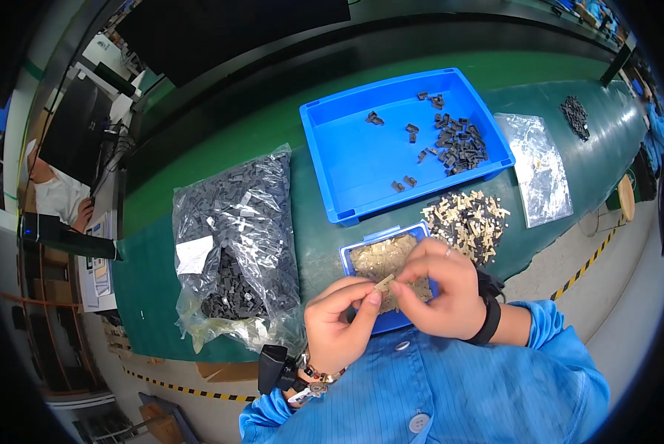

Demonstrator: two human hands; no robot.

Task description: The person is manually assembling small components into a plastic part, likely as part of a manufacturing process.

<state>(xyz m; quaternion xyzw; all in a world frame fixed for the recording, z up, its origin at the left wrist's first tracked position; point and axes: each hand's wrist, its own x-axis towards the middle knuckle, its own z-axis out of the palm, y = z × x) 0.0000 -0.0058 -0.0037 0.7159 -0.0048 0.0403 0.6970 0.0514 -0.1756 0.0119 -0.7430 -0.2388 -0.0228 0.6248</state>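
A small flat tan piece (383,283) is pinched between the thumb and forefinger of my left hand (338,325). At the piece's other end, the thumb and forefinger of my right hand (443,292) close on it; the fingertips hide part of it. Both hands are over a small blue bin (348,250) holding many tiny tan parts (382,255). Just beyond my right hand lies a loose pile of mixed tan and black parts (469,222).
A large blue tray (324,159) with black parts (461,144) stands beyond my hands. To the left lies a clear plastic bag (232,244) of black parts. A flat clear bag (543,170) and a small black pile (575,118) lie right on the green mat (151,296).
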